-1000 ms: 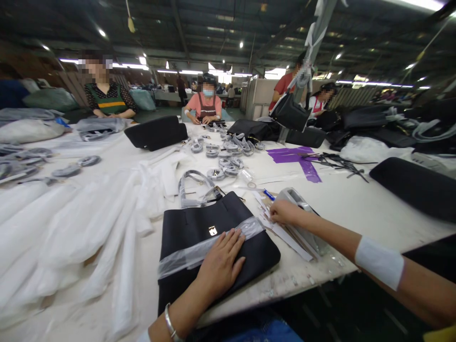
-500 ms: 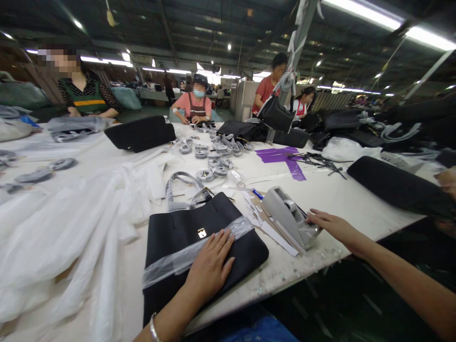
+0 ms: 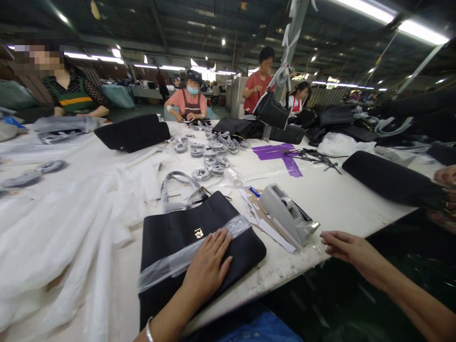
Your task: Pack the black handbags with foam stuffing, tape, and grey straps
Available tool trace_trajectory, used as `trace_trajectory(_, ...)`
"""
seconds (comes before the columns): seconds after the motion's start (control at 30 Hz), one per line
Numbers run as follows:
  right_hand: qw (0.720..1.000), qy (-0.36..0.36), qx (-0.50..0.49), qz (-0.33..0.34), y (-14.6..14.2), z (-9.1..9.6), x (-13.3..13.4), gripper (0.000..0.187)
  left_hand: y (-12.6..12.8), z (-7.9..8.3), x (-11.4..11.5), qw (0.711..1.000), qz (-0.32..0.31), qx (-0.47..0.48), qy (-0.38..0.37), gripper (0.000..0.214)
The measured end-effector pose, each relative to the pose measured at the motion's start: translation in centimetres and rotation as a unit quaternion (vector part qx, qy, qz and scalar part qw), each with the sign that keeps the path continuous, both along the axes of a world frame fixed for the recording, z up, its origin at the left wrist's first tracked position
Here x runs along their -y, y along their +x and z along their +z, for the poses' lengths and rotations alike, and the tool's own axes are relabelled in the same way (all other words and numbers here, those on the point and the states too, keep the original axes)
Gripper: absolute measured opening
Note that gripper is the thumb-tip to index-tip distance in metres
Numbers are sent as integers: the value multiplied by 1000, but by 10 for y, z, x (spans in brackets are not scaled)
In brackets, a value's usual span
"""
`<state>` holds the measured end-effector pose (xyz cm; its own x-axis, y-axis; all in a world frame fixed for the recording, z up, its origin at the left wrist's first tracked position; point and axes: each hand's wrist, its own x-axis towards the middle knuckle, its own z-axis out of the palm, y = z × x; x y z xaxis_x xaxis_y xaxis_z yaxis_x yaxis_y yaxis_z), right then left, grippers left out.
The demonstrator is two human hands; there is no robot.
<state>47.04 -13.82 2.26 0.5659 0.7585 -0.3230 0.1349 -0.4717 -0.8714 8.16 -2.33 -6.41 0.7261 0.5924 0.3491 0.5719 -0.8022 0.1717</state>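
Note:
My left hand (image 3: 208, 266) lies flat on a black handbag (image 3: 178, 225), fingers stretched out across a translucent plastic band (image 3: 171, 261) wrapped round the bag's front. The bag lies on the table with a gold clasp (image 3: 198, 233) facing up, and its grey-wrapped handle (image 3: 174, 190) extends beyond the top edge. My right hand (image 3: 344, 248) is off the table's front edge, thumb and fingers pinched together. A faint clear piece of tape (image 3: 316, 249) shows by its fingertips. Just left of that hand stands a grey tape dispenser (image 3: 285, 213).
White plastic wrapping (image 3: 71, 237) covers the table's left. Card strips (image 3: 270, 228) lie against the dispenser. Farther back are several wrapped straps (image 3: 213, 161), purple sheets (image 3: 276, 154) and black bag pieces (image 3: 133, 133). Co-workers sit and stand across the table; another person's hand (image 3: 445, 175) appears at far right.
My right hand has come away from the dispenser, moving right and toward me, and its fingers have closed into a pinch. My left hand stays on the bag. The view has shifted slightly.

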Motion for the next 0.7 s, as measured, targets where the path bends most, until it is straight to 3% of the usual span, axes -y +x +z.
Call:
trace_trajectory(0.07, 1000, -7, 0, -22, 3, -14, 1, 38, 0, 0, 0, 1000, -2, 6, 0, 53)
trace_trajectory(0.17, 998, -68, -12, 12, 5, -27, 3, 35, 0, -1, 0, 1000, 0, 16, -4, 54)
trace_trajectory(0.23, 992, -107, -3, 67, -3, -29, 4, 35, 0, -1, 1, 1000, 1, 16, -9, 55)
trace_trajectory(0.33, 974, -75, 72, 202, -38, -20, -4, 39, 0, -1, 1, 1000, -1, 14, -13, 55)
trace_trajectory(0.43, 932, -7, 140, 335, -89, -2, -36, 37, 0, 0, 0, 1000, 2, 11, -15, 54)
trace_trajectory(0.57, 873, 60, 198, 441, -137, 17, -99, 31, 0, 2, 1, 1000, 1, 5, -24, 54)
trace_trajectory(0.63, 833, 53, 253, 490, -148, 21, -125, 31, 0, 3, 2, 1000, 0, 1, -29, 54)
trace_trajectory(0.7, 785, 15, 324, 528, -155, 21, -144, 47, 0, 4, 2, 999, 1, -1, -34, 54)
